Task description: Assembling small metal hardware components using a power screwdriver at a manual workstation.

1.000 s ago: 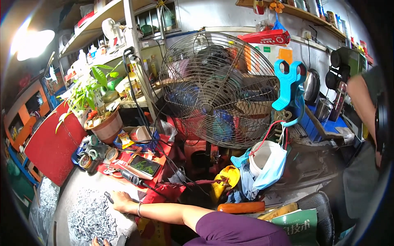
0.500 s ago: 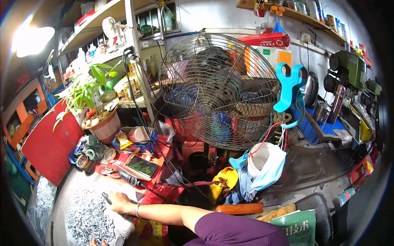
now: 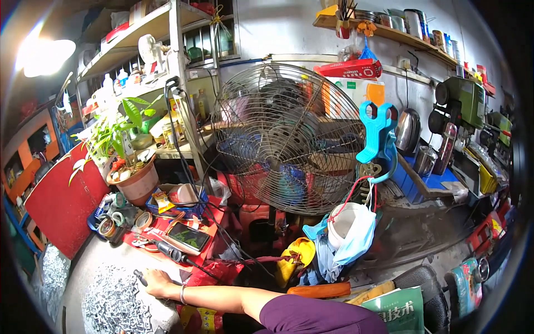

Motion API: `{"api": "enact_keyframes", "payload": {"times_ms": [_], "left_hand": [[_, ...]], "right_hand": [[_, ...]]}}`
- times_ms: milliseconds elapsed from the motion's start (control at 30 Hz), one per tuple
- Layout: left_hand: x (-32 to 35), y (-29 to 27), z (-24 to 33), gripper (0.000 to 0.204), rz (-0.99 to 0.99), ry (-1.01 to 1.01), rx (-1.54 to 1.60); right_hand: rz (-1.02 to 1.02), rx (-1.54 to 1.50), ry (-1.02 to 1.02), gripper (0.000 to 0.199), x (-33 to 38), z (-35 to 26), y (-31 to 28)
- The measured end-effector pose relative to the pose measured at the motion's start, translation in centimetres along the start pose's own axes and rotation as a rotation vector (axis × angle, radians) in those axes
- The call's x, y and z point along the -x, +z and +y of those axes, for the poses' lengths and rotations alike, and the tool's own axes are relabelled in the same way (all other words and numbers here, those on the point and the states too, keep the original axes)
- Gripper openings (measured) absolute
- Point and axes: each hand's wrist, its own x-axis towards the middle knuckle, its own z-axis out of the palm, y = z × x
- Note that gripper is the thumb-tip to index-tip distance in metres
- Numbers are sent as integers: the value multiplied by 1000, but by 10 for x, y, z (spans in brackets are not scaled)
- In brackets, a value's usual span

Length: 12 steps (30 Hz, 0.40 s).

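My right hand (image 3: pixel 159 284) reaches in from the lower right, with a bracelet at the wrist and a purple sleeve higher up the arm. Its fingers are closed around a short black handle-like object (image 3: pixel 140 277) whose exact kind I cannot make out. Hand and object are at the right edge of a spread heap of small grey metal parts (image 3: pixel 114 300). The heap lies on a pale worktop (image 3: pixel 92 259). My left hand cannot be made out in the current view.
Beyond my hand, a corded black tool (image 3: pixel 169 250), pliers (image 3: pixel 146 242) and a dark-screened phone (image 3: pixel 189 236) lie on a red surface. Tape rolls (image 3: pixel 107 226) and a potted plant (image 3: pixel 133 181) stand behind. A large caged fan (image 3: pixel 275 161) fills the middle. Loose black cables (image 3: pixel 236 239) hang nearby.
The view has shifted, so the background sits lower and slightly left. Fingertips at the lower edge have dropped out of sight. My right hand keeps its grip on the black object beside the heap.
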Motion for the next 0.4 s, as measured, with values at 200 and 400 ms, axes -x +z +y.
{"api": "enact_keyframes", "payload": {"times_ms": [200,400], "left_hand": [[0,9,2,71,27,30,19],[1,46,-29,71,80,15,157]], "right_hand": [[-107,17,112,21,-3,2,-7],[-50,33,5,22,-2,1,0]]}}
